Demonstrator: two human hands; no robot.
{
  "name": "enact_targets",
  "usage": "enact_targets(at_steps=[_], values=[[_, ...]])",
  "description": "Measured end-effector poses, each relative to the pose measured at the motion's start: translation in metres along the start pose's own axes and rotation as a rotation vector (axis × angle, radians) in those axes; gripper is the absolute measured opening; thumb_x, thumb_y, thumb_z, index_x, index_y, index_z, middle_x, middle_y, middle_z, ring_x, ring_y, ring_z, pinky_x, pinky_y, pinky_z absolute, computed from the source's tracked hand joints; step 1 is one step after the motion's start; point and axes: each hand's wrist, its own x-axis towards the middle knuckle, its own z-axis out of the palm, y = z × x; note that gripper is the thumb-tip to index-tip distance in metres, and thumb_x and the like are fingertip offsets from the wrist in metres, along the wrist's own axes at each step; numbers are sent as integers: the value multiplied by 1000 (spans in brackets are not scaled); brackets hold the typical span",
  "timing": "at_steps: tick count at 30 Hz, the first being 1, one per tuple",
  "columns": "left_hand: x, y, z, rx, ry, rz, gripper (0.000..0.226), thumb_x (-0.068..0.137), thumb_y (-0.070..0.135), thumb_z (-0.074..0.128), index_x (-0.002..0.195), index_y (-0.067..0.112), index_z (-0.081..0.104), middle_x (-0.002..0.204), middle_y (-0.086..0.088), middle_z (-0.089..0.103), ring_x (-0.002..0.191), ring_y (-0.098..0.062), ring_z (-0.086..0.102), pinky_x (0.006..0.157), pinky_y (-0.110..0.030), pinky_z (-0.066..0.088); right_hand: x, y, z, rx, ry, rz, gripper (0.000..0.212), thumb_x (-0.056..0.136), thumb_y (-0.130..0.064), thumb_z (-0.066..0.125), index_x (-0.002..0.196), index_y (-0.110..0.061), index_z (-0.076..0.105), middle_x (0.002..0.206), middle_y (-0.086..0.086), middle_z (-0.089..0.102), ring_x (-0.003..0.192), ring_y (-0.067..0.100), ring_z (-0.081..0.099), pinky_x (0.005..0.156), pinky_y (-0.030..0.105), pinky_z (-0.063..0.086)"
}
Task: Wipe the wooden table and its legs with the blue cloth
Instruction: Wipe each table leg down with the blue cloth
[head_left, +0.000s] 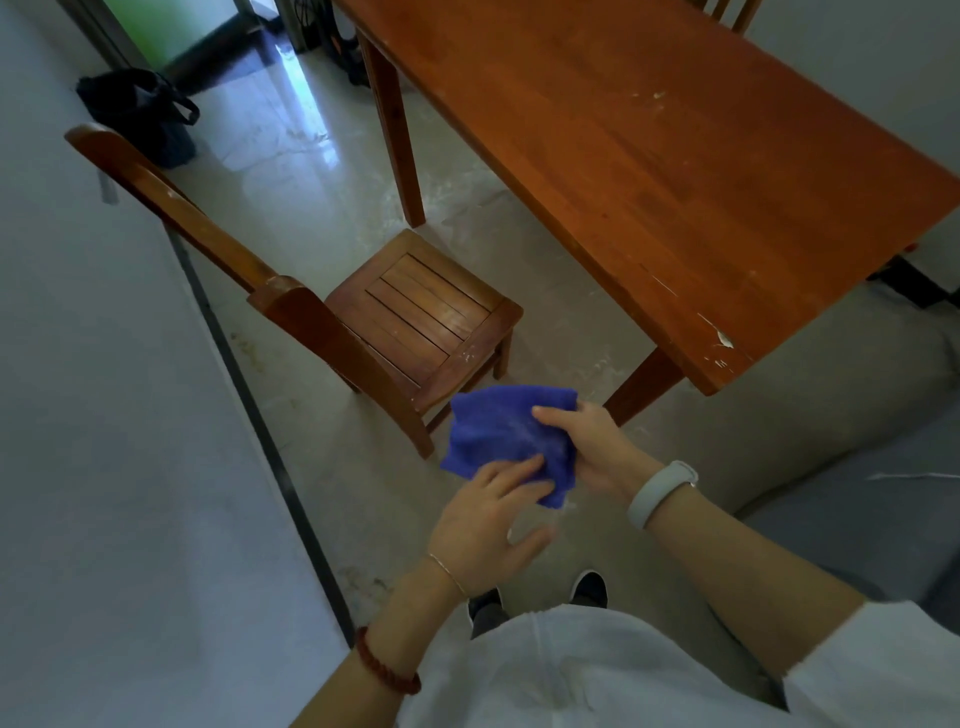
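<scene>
Between both hands (540, 478), blue cloth (506, 436).

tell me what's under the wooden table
Under the wooden table, two legs show, the far one and the near one, standing on pale floor. The tabletop covers the rest beneath it.
</scene>
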Motion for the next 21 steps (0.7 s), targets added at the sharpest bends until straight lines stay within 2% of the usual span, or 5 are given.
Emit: enact_targets(at_steps=[5, 8, 12, 18, 21], values=[[-2, -19, -9, -99, 119, -226, 43, 81, 42, 47, 108, 14, 66, 110, -6, 66, 99, -24, 62, 87, -36, 51, 9, -5, -10, -168, 188, -199, 29, 94, -14, 51, 119, 0, 50, 103, 12, 63, 97, 28, 62, 85, 41, 50], [13, -30, -23, -284, 86, -434, 75, 74, 49, 60, 138, 22, 33, 142, -6, 36, 129, -22, 37, 106, -33, 33, 2, -11, -12, -261, 1, -146, 20, 94, -13, 48, 114, -7, 51, 113, 13, 60, 104, 26, 60, 87, 35, 50], [30, -35, -34, -197, -26, -353, 109, 49, 73, 61, 132, 50, -6, 149, 18, -7, 140, -11, -6, 110, -36, 7, -7, -21, -21, -289, -214, -85, 13, 92, -12, 50, 104, -16, 55, 104, 6, 63, 89, 13, 64, 73, 23, 55], [61, -6, -14, -657, -149, -464, 103, 69, 20, 78, 130, 50, 0, 120, -2, 54, 106, -18, 58, 94, -37, 48, -7, -18, -50, -307, -34, -155, 80, 82, -25, 66, 145, -28, 17, 141, 6, 40, 118, 22, 52, 97, 37, 47], [75, -6, -4, -752, -68, -544, 92, 59, 33, 74, 130, 48, 17, 117, -6, 56, 101, -19, 61, 90, -41, 51, -5, -15, -77, -559, -189, -248, 95, 74, -33, 74, 139, -49, 8, 148, -2, 28, 131, 17, 40, 108, 39, 36]])
